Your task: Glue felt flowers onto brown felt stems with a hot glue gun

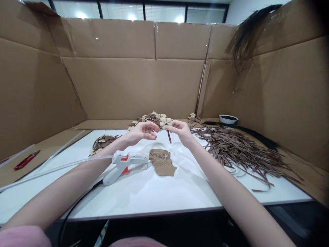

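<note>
Your right hand (pixel 183 132) pinches the top of a thin brown strip (pixel 169 136), which hangs above the white table (pixel 159 192). Your left hand (pixel 141 132) hovers just beside it, fingers loosely curled and holding nothing, with the glue gun (pixel 123 164) lying below.

a: from my seat, just below my left hand (pixel 140 132) i see a glue gun (pixel 123 164), white with an orange-red trigger.

b: and under my right hand (pixel 181 132)?

a: a thin dark brown strip (pixel 169 137), with a flat tan-brown piece (pixel 162 163) beneath it. right of that hand, a pile of brown strips (pixel 239 151). beyond both hands, cream and brown flowers (pixel 154 120). far left, red cutters (pixel 25 160).
</note>
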A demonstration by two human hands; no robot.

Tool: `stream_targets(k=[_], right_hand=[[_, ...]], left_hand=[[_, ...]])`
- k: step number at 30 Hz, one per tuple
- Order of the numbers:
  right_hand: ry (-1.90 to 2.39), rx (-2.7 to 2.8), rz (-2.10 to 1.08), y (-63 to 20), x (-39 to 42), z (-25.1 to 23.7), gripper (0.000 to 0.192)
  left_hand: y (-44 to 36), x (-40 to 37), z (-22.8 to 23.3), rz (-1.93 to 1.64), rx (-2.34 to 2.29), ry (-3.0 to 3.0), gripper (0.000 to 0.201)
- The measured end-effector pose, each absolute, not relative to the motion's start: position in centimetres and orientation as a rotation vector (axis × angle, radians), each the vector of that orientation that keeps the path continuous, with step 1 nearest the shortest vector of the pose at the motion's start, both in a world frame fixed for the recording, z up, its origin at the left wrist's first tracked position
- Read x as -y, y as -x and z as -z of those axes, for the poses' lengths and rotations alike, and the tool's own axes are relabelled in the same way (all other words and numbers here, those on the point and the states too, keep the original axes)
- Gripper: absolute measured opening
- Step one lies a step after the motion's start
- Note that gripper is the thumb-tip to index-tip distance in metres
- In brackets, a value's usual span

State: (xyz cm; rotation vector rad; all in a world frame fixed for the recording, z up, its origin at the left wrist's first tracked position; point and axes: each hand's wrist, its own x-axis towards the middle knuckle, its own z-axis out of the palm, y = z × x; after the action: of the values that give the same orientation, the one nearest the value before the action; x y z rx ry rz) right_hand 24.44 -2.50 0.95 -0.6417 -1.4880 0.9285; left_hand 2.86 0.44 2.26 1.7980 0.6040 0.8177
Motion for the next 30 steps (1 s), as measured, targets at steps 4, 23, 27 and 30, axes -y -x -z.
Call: stream_targets(k=[4,23,27,30], right_hand=[[0.653,1.486,-0.925,-24.44,2.53,-0.98,0.029],[0.602,1.467,-0.940,-24.53,2.39,-0.93,0.025],[0.585,1.440,-0.961,-24.65,2.21,-0.83,0.023],[0.584,1.412,-0.986,-24.78,2.17,-0.87,0.024]], left_hand=[[-2.63,-0.47,-2.33,-0.819,-0.685,-1.807,0.041],[-2.85,-0.39,-2.20,-0.739,-0.532,-1.677,0.049],[-2.95,-0.13,-2.28,-0.721,-0.605,-1.710,0.052],[-2.99,0.22,-2.45,-0.700,-0.606,-1.736,0.045]])
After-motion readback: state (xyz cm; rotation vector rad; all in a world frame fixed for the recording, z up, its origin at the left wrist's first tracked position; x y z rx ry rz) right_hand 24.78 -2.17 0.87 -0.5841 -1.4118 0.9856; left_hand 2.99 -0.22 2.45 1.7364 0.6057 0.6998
